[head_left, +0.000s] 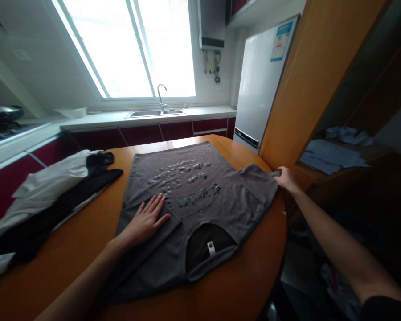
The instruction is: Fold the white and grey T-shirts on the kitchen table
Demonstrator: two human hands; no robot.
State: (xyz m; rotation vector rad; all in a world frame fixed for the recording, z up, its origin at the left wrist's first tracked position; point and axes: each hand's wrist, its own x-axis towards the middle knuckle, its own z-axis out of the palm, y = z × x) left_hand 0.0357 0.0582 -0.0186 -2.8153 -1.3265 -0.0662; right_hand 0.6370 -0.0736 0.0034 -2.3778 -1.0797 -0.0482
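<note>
A dark grey T-shirt (pixel 217 178) with raised lettering lies spread on the round wooden table (pixel 70 254), its collar towards me. One sleeve is folded inward over the body on the left. My left hand (pixel 145 223) rests flat near that fold, fingers spread on the fabric. At the table's right edge, my right hand (pixel 285 178) pinches the end of the other sleeve, which is stretched out to the right. A white tag shows inside the neck opening.
White and black clothes (pixel 56 178) lie in a heap on the table's left side. Beyond the table are a counter with a sink (pixel 147 113), and a fridge (pixel 263 80) at the right. Papers (pixel 334 156) lie on a shelf at the far right.
</note>
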